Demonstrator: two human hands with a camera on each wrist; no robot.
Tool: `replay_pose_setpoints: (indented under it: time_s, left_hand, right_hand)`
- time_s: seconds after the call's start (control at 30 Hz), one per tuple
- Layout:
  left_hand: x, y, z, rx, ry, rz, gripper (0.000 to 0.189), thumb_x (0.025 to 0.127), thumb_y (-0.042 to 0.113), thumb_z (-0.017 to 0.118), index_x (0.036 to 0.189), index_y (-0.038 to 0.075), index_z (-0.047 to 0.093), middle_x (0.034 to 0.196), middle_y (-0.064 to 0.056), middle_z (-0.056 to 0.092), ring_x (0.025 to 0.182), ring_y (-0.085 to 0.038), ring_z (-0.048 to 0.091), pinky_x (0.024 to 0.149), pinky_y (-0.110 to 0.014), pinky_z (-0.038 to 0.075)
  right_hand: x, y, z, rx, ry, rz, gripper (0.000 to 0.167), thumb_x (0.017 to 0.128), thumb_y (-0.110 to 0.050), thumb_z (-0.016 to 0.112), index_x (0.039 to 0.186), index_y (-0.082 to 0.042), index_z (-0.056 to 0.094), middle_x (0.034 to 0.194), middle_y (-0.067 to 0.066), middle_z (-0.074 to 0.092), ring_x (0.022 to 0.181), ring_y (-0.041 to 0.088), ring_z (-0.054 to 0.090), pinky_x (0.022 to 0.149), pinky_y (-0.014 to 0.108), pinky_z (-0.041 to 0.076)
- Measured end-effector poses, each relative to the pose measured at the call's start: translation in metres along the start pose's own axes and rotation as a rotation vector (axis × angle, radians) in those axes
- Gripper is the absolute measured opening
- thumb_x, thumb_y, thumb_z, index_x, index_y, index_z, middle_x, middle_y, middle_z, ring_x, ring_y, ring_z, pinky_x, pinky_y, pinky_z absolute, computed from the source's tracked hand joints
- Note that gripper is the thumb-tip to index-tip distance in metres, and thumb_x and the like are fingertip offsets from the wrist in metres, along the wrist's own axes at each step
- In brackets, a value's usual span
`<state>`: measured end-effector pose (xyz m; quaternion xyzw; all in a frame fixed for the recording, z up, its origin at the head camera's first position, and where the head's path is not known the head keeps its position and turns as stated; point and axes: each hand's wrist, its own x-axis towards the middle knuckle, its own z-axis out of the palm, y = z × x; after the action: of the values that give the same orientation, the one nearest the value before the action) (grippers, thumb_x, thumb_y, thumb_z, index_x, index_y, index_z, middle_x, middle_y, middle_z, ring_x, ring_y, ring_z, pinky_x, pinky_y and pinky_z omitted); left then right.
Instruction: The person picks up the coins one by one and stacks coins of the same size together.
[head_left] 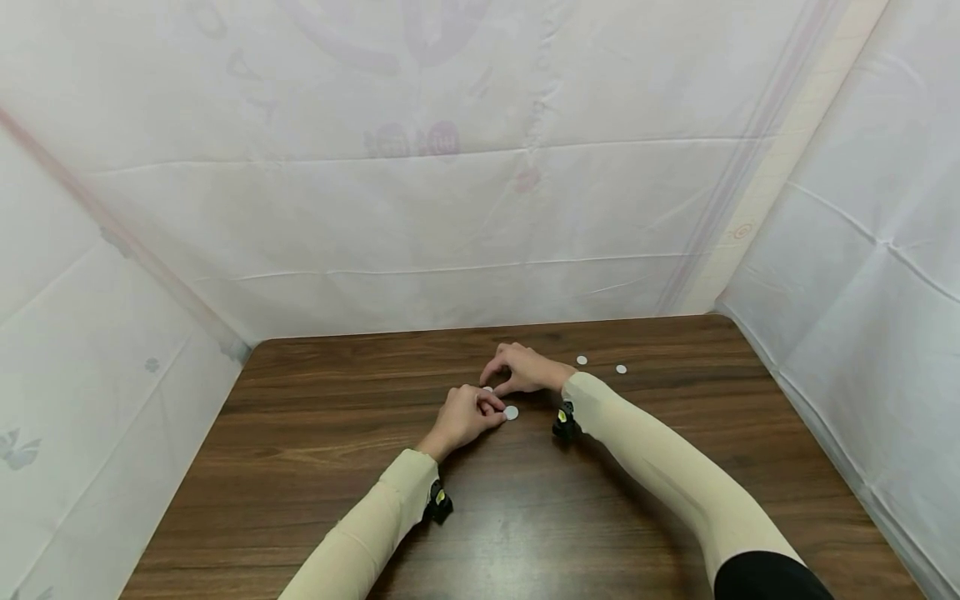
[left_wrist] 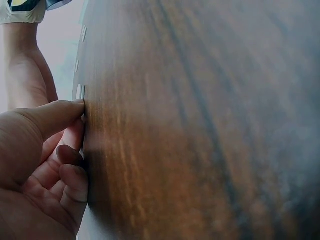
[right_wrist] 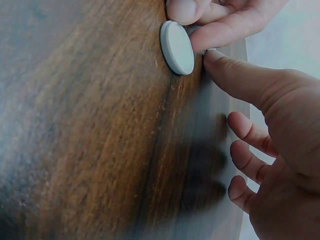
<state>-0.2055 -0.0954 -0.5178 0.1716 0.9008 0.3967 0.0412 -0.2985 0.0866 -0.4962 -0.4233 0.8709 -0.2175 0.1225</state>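
A small round white disc (head_left: 512, 412) lies flat on the wooden table, its thick rounded edge plain in the right wrist view. My left hand (head_left: 468, 414) pinches its near-left edge between thumb (left_wrist: 70, 111) and index finger, the other fingers curled in. Just behind, my right hand (head_left: 522, 370) holds a second white disc (head_left: 488, 389) between thumb (right_wrist: 235, 72) and index finger. That disc is mostly hidden, and the right index fingertip is covered in the right wrist view. The remaining right fingers are loosely bent above the table.
Two more white discs, one (head_left: 582, 360) nearer and another (head_left: 621, 369) farther right, lie beyond my right wrist. The brown table (head_left: 315, 454) ends at a back edge against hanging white sheets (head_left: 450, 217), which also rise on both sides.
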Motion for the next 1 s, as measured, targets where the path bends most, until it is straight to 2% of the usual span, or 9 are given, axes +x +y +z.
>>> replay_pose_setpoints:
  time_s: [0.47,0.67,0.83,1.0]
  left_hand:
    - [0.0,-0.0001,0.0005,0.001,0.0,0.018,0.004,0.088,0.014,0.083,0.092,0.013,0.082,0.073,0.008,0.072,0.065,-0.001,0.063,0.061,-0.025,0.052]
    - [-0.0007,0.0008,0.0004,-0.007,-0.004,0.003,0.004,0.088,0.015,0.083,0.092,0.013,0.082,0.073,0.008,0.072,0.065,-0.002,0.063,0.061,-0.025,0.051]
    - [-0.0013,0.0015,0.0002,-0.023,-0.007,-0.011,0.004,0.088,0.014,0.083,0.092,0.012,0.082,0.073,0.007,0.072,0.063,-0.002,0.062,0.06,-0.024,0.05]
    - [-0.0018,0.0023,-0.0005,-0.027,-0.008,-0.018,0.005,0.089,0.014,0.082,0.093,0.012,0.082,0.074,0.007,0.072,0.062,-0.003,0.062,0.059,-0.024,0.049]
  right_hand:
    - [0.0016,-0.0013,0.0041,-0.016,0.029,-0.009,0.016,0.093,-0.026,0.079,0.109,-0.023,0.079,0.103,-0.001,0.061,0.091,0.016,0.051,0.082,0.035,0.042]
    - [0.002,-0.0009,0.0043,-0.021,0.029,0.006,0.013,0.093,-0.026,0.079,0.106,-0.023,0.079,0.101,-0.003,0.06,0.09,0.015,0.05,0.084,0.036,0.04]
    - [0.0027,0.0013,0.0049,-0.035,0.036,0.005,0.009,0.093,-0.023,0.078,0.102,-0.021,0.078,0.099,-0.005,0.062,0.091,0.014,0.054,0.088,0.037,0.043]
    - [0.0031,0.0041,0.0053,-0.034,0.044,-0.003,0.008,0.094,-0.022,0.077,0.101,-0.019,0.078,0.098,-0.006,0.065,0.091,0.012,0.057,0.086,0.035,0.046]
